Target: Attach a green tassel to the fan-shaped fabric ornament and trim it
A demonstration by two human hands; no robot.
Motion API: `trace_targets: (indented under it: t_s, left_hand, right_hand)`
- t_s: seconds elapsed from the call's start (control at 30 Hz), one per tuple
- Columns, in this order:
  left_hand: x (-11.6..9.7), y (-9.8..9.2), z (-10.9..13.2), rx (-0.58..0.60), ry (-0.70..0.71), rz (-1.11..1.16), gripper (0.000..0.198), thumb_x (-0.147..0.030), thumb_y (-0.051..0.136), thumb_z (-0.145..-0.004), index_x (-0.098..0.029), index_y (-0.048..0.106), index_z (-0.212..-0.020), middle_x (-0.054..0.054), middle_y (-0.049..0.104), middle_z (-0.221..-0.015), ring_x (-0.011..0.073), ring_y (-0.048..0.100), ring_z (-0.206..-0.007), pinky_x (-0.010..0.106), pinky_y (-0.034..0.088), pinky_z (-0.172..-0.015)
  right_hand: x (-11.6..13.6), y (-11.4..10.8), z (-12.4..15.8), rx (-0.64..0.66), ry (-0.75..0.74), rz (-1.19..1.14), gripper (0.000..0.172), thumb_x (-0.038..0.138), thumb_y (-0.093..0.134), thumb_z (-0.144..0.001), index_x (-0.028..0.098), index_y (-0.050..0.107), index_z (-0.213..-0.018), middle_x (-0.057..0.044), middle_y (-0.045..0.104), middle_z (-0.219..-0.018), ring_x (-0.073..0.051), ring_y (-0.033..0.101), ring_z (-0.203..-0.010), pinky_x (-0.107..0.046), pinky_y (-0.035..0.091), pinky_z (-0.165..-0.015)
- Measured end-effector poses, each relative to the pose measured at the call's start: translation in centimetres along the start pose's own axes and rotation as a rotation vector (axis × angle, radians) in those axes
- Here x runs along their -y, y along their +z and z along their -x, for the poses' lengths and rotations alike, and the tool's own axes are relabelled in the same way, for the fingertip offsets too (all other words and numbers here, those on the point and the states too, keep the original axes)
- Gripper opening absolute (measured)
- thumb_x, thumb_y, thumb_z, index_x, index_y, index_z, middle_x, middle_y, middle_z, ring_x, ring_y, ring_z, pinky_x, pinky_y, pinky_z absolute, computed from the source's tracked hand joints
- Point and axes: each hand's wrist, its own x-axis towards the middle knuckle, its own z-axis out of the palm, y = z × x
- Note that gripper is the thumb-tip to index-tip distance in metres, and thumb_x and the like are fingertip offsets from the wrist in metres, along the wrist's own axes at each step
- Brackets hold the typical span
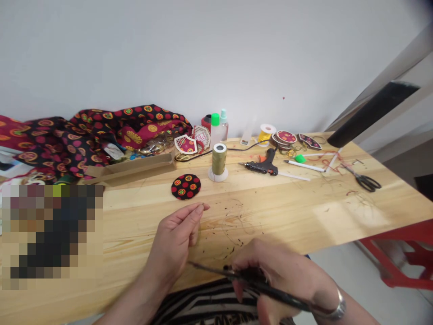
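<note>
My left hand is above the wooden table, thumb and forefinger pinched together. Whatever may be between those fingertips is too small to make out. Nearer the table's front edge, my right hand is closed around a long dark tool with a thin pointed metal end. That point reaches left, close to my left wrist; motion blur hides the tool's exact kind. Just beyond my left fingertips lies a round black fabric piece with red and orange patterns. Behind it to the right stands a spool of olive thread.
A black glue gun, a white pen and scissors lie to the right. Patterned fabric and a long cardboard box are at the left. Bottles stand by the wall. A red stool is below right.
</note>
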Motion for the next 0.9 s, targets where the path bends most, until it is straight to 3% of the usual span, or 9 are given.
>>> trace_targets:
  t_s: [0.1, 0.17, 0.33, 0.43, 0.57, 0.73, 0.83, 0.9]
  left_hand:
    - [0.0, 0.0, -0.1, 0.013, -0.001, 0.018, 0.022, -0.034, 0.068, -0.074, -0.015, 0.069, -0.085, -0.010, 0.035, -0.038, 0.0041, 0.025, -0.040, 0.018, 0.019, -0.041]
    - [0.0, -0.1, 0.0, 0.007, 0.003, 0.022, 0.023, -0.034, 0.068, -0.074, -0.015, 0.068, -0.086, -0.010, 0.035, -0.038, 0.0042, 0.025, -0.040, 0.018, 0.018, -0.042]
    - [0.0, -0.3, 0.1, 0.007, 0.000, 0.033, 0.024, -0.035, 0.068, -0.075, -0.014, 0.068, -0.088, -0.011, 0.033, -0.039, 0.0046, 0.023, -0.041, 0.019, 0.017, -0.042]
    - [0.1, -0.4, 0.1, 0.027, 0.007, 0.025, 0.024, -0.035, 0.067, -0.076, -0.014, 0.068, -0.089, -0.010, 0.034, -0.039, 0.0049, 0.024, -0.042, 0.019, 0.018, -0.043]
    - [0.2, -0.3, 0.0, 0.024, -0.001, 0.011, 0.025, -0.035, 0.066, -0.075, -0.014, 0.068, -0.089, -0.010, 0.034, -0.039, 0.0050, 0.024, -0.042, 0.019, 0.018, -0.042]
    - [0.2, -0.3, 0.0, 0.036, -0.009, 0.009, 0.024, -0.035, 0.066, -0.076, -0.014, 0.068, -0.088, -0.010, 0.034, -0.040, 0.0050, 0.024, -0.042, 0.019, 0.017, -0.042]
    - [0.3, -0.2, 0.0, 0.041, -0.018, 0.003, 0.026, -0.035, 0.066, -0.075, -0.014, 0.069, -0.089, -0.010, 0.034, -0.042, 0.0051, 0.024, -0.042, 0.019, 0.017, -0.042]
    - [0.4, -0.1, 0.0, 0.046, -0.020, -0.009, 0.027, -0.036, 0.066, -0.075, -0.013, 0.069, -0.090, -0.010, 0.033, -0.042, 0.0052, 0.024, -0.042, 0.020, 0.017, -0.042]
  right_hand:
    - [1.4, -0.6, 0.9, -0.020, -0.073, 0.100, 0.037, 0.053, 0.070, -0.064, 0.017, 0.062, -0.070, 0.005, 0.056, -0.063, -0.008, 0.046, -0.055, -0.018, 0.030, -0.048]
    - [1.7, -1.3, 1.9, -0.164, -0.006, 0.192, 0.029, 0.045, 0.072, -0.066, 0.019, 0.062, -0.076, 0.004, 0.059, -0.068, -0.009, 0.049, -0.059, -0.019, 0.033, -0.052]
    - [-1.1, -4.0, 4.3, -0.692, 0.539, 0.672, 0.028, 0.045, 0.057, -0.076, 0.018, 0.062, -0.084, -0.004, 0.064, -0.079, -0.017, 0.057, -0.065, -0.025, 0.037, -0.055]
    - [-3.6, -5.5, 5.3, -0.735, 0.751, 0.816, 0.029, 0.042, 0.050, -0.077, 0.018, 0.062, -0.088, -0.009, 0.066, -0.086, -0.023, 0.061, -0.072, -0.029, 0.040, -0.058]
    - [-5.4, -6.6, 6.5, -0.739, 0.849, 0.785, 0.032, 0.041, 0.050, -0.076, 0.016, 0.063, -0.093, -0.011, 0.067, -0.089, -0.025, 0.063, -0.075, -0.031, 0.043, -0.059]
    - [-6.1, -6.5, 6.9, -0.836, 0.755, 0.864, 0.028, 0.036, 0.051, -0.080, 0.015, 0.065, -0.092, -0.012, 0.066, -0.088, -0.028, 0.062, -0.080, -0.037, 0.047, -0.066]
    - [-5.4, -5.4, 5.0, -0.967, 0.469, 0.980, 0.024, 0.030, 0.051, -0.084, 0.015, 0.066, -0.094, -0.014, 0.065, -0.093, -0.028, 0.059, -0.087, -0.040, 0.047, -0.074]
    - [-4.4, -4.4, 3.0, -0.925, 0.207, 0.899, 0.020, 0.026, 0.050, -0.086, 0.017, 0.066, -0.092, -0.011, 0.064, -0.095, -0.024, 0.058, -0.087, -0.038, 0.048, -0.076]
